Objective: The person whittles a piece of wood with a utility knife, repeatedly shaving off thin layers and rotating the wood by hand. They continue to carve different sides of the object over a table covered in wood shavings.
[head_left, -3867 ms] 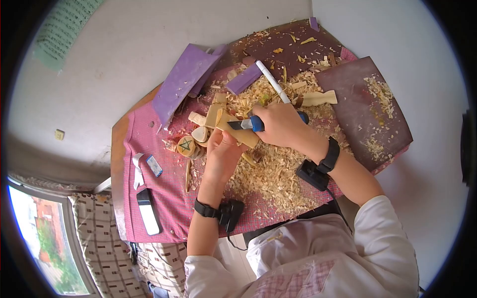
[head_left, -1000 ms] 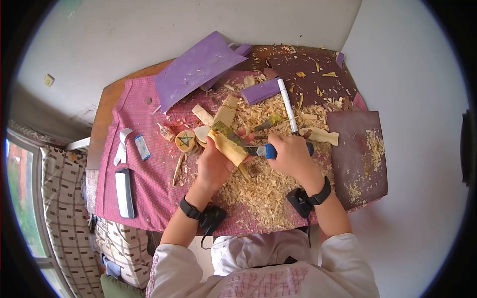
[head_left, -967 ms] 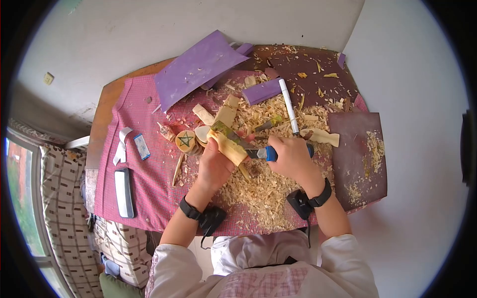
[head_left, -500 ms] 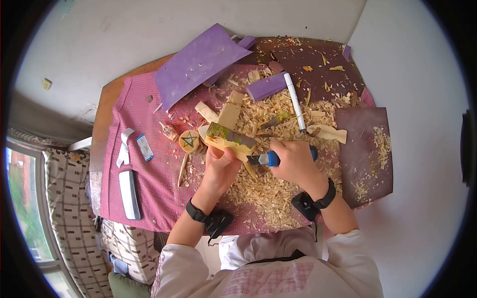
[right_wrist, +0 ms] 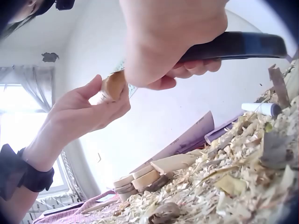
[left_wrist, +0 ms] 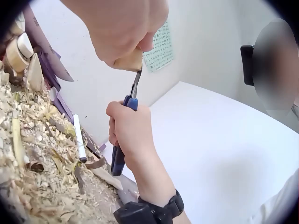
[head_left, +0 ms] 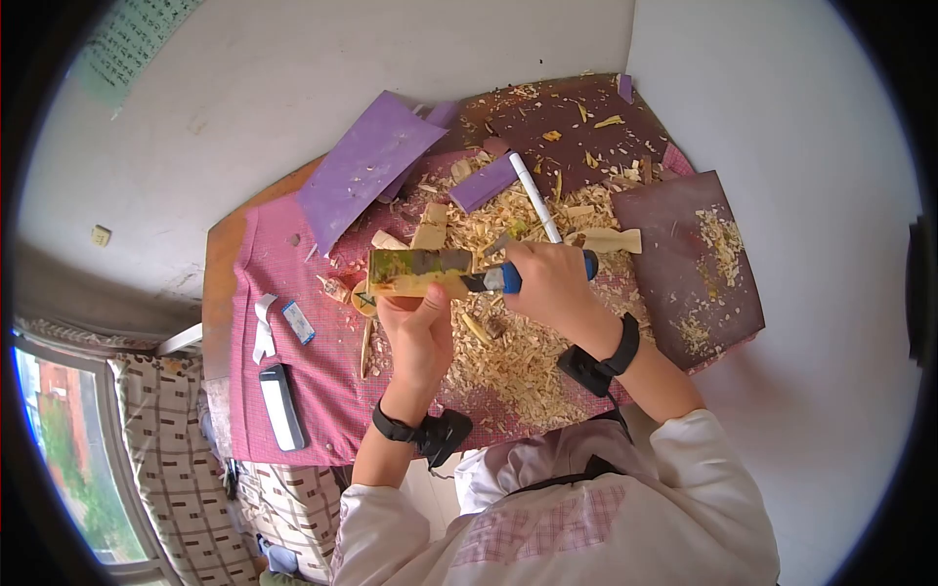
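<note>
My left hand (head_left: 420,337) grips a piece of wood (head_left: 415,273) with greenish-brown bark along its far side and pale bare wood on the near side. The right hand (head_left: 552,288) holds a blue and black utility knife (head_left: 511,277), its blade at the wood's right end. In the left wrist view, the knife (left_wrist: 118,158) runs up from the right hand (left_wrist: 133,130) to the wood (left_wrist: 130,60). The wood's pale end (right_wrist: 113,86) shows in the right wrist view between the left fingers, with the blade hidden behind the right hand (right_wrist: 173,37).
Wood shavings (head_left: 528,361) cover much of the pink checked cloth (head_left: 332,410). Around them lie purple sheets (head_left: 366,166), a white marker (head_left: 534,195), a carved pale piece (head_left: 611,241), a brown board (head_left: 674,264) and several wood blocks. A phone-like object (head_left: 281,408) lies at left.
The bark-covered wood has turned to lie nearly level in the left hand and has shifted left, its bark facing up and away. The head view has shifted and tilted; both hands keep their holds.
</note>
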The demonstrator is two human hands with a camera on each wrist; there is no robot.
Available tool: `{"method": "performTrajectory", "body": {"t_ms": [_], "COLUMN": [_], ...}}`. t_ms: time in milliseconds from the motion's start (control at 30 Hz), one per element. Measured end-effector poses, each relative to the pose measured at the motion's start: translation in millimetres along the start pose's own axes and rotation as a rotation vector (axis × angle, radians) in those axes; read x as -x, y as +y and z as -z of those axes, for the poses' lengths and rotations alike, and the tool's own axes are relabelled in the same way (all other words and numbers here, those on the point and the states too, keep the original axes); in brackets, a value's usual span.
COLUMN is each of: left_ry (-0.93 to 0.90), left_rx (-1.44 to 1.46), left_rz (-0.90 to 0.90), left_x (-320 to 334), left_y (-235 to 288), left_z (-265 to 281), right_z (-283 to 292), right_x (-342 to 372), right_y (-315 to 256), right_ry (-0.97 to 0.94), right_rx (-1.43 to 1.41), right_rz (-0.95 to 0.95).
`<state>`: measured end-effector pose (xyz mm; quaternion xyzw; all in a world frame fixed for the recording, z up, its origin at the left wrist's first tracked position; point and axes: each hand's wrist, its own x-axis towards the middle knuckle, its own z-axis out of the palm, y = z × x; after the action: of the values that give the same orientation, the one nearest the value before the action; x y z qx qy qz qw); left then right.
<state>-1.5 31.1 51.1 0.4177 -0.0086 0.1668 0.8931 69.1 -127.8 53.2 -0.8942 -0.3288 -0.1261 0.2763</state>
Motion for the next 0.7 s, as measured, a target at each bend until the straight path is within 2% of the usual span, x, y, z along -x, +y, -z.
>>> {"method": "performTrajectory", "body": {"t_ms": [67,133,167,267,367,533,633,700], "left_ry": [-0.012,0.010,0.033,0.047,0.089,0.089,0.085,0.067], "left_rx": [0.030,0.010,-0.015,0.020,0.095,0.134,0.143,0.167], "left_rz": [-0.026,-0.012,0.008,-0.048,-0.073,-0.024,-0.026,-0.038], "left_x": [-1,22,30,15,9,22,32,34], "left_y": [6,6,7,4,0,-11,-17,-18], "left_z": [-12,-25,-27,-6,7,6,4,5], "right_z": [3,8,16,31,25,10,4,-6], "right_x": [-11,-28,-28,-18,1,28,31,34], "right_y": [7,45,56,43,15,-22,-25,-18], "right_ry": [0.022,0.207,0.291,0.228,-0.043,-0.106,-0.184,-0.157], "right_rx": [-0.002,0.211,0.221,0.122,-0.030,-0.075,-0.014,-0.037], "right_rz": [-0.114,-0.336,-0.355,-0.255,-0.139,-0.041,-0.035,-0.002]}}
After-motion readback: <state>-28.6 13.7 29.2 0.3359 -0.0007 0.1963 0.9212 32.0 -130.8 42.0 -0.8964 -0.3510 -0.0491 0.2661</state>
